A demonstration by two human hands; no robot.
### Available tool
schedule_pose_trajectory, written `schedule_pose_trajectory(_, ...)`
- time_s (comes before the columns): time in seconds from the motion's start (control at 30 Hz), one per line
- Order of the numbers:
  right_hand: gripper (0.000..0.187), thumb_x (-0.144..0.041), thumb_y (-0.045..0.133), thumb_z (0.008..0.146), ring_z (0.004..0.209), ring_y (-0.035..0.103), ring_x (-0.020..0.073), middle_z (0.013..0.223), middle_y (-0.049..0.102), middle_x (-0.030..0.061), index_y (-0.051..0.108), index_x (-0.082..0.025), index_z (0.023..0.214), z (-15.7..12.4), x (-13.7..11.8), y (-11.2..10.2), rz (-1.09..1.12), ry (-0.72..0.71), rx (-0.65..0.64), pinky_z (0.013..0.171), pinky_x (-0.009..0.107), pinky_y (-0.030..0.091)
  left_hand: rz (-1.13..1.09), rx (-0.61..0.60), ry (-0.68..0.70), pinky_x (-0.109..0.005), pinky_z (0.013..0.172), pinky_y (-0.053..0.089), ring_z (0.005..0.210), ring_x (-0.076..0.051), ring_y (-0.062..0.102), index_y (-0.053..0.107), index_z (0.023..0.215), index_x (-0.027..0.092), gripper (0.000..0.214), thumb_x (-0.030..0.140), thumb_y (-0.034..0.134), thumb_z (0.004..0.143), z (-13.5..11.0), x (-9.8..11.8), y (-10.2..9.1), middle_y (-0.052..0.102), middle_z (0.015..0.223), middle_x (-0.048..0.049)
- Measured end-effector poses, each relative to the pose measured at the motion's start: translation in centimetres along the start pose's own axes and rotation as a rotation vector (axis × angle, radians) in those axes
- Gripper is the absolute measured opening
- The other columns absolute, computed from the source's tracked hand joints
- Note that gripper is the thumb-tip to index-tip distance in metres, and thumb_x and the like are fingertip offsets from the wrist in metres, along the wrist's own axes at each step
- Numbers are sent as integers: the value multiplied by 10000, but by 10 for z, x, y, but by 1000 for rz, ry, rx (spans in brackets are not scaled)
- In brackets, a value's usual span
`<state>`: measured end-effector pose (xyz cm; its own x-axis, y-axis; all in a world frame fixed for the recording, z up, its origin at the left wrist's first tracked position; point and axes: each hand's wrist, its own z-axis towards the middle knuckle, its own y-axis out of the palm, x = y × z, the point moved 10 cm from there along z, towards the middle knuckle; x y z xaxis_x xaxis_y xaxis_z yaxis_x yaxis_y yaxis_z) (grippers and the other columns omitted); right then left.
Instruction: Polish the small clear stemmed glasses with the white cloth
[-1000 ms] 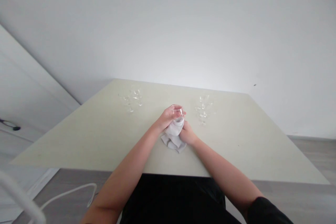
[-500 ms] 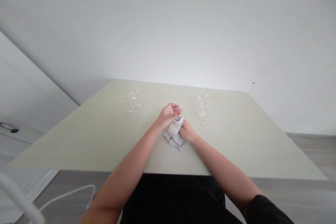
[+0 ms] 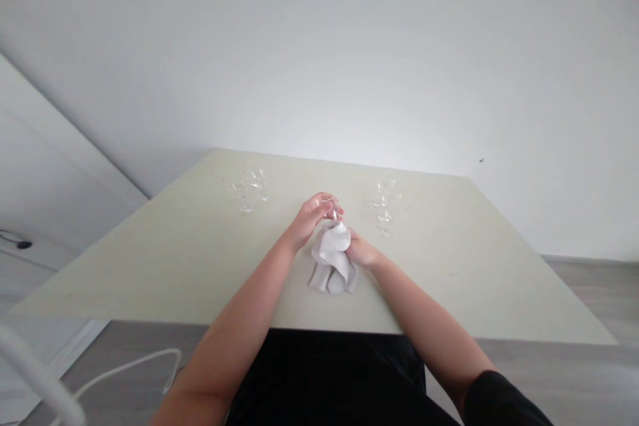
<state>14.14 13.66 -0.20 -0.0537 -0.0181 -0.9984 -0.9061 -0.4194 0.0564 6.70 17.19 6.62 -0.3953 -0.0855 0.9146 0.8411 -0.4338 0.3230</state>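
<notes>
Over the middle of the table, my left hand (image 3: 312, 214) is wrapped around a small clear glass (image 3: 331, 210), its fingers on the far side. A white cloth (image 3: 333, 253) lies bunched against the near end of the glass and hangs down in folds towards me. My right hand (image 3: 360, 249) grips this cloth from the right, its fingertips partly hidden behind the folds. The lower part of the glass is covered by the cloth, so its full shape does not show.
Several clear stemmed glasses (image 3: 244, 190) stand at the table's back left. Another cluster of clear glasses (image 3: 383, 206) is right of my hands. The pale table (image 3: 174, 273) reaches the white wall (image 3: 349, 66). A white cable (image 3: 124, 366) hangs lower left.
The cloth has shifted and now bunches higher and fuller below the glass. My left hand has moved slightly left, and my right hand has turned a little around the cloth.
</notes>
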Motion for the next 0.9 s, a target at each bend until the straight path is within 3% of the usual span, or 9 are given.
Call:
schedule_pose_trajectory(0.1, 224, -408, 662, 797, 802, 591, 195, 748, 640, 11, 648, -186, 776, 5, -15, -9, -94, -142, 90, 779, 313, 501, 69, 181, 136, -265, 633, 522, 646, -153, 682, 612, 959, 158, 511, 585, 776, 733, 3, 13, -20, 722, 781, -39)
schedule_pose_trajectory(0.2, 278, -454, 594, 830, 918, 625, 237, 821, 689, 38, 671, -189, 794, 3, -26, -35, -139, -238, 316, 863, 353, 506, 51, 332, 268, -245, 587, 501, 629, -149, 687, 603, 950, 164, 509, 611, 742, 750, -1, 30, -42, 715, 781, -35)
schedule_pose_trajectory(0.27, 296, -471, 593, 829, 967, 630, 252, 862, 706, 47, 676, -188, 811, 0, -24, -51, -135, -230, 443, 897, 368, 505, -4, 417, 336, -231, 554, 484, 634, -148, 692, 592, 948, 175, 512, 624, 737, 747, -5, 38, -56, 710, 797, -31)
schedule_pose_trajectory(0.33, 314, -490, 606, 821, 955, 643, 249, 883, 716, 46, 678, -186, 853, 1, -13, -55, -70, -162, 473, 893, 368, 516, -62, 459, 370, -224, 533, 475, 654, -151, 698, 578, 954, 192, 530, 641, 746, 727, -7, 42, -65, 705, 820, -26)
schedule_pose_trajectory(0.47, 324, -501, 616, 820, 856, 675, 224, 877, 728, 35, 675, -192, 902, 8, 15, -38, 155, -27, 369, 832, 344, 542, -41, 373, 334, -233, 575, 496, 719, -156, 701, 558, 1023, 222, 593, 655, 783, 685, -3, 38, -55, 708, 879, -24)
schedule_pose_trajectory(0.57, 249, -430, 661, 799, 840, 678, 208, 848, 733, 29, 678, -185, 843, 10, 22, -27, 185, -1, 330, 835, 323, 531, 95, 214, 304, -254, 657, 512, 746, -151, 680, 558, 1059, 215, 649, 630, 832, 642, -1, 31, -29, 706, 877, -29)
schedule_pose_trajectory(0.67, 156, -326, 655, 786, 799, 670, 191, 769, 724, 15, 681, -173, 803, 7, 27, -28, 182, 49, 373, 814, 304, 515, 216, 71, 269, -271, 697, 506, 788, -162, 664, 563, 1061, 204, 668, 566, 884, 601, -1, 23, -5, 703, 910, -51)
schedule_pose_trajectory(0.9, 125, -283, 632, 729, 670, 620, 168, 679, 688, 11, 647, -161, 756, 4, 30, -35, 143, 123, 438, 663, 268, 476, 377, 61, 327, -263, 724, 484, 831, -157, 651, 547, 1114, 206, 630, 435, 896, 642, -8, 29, 2, 676, 959, -50)
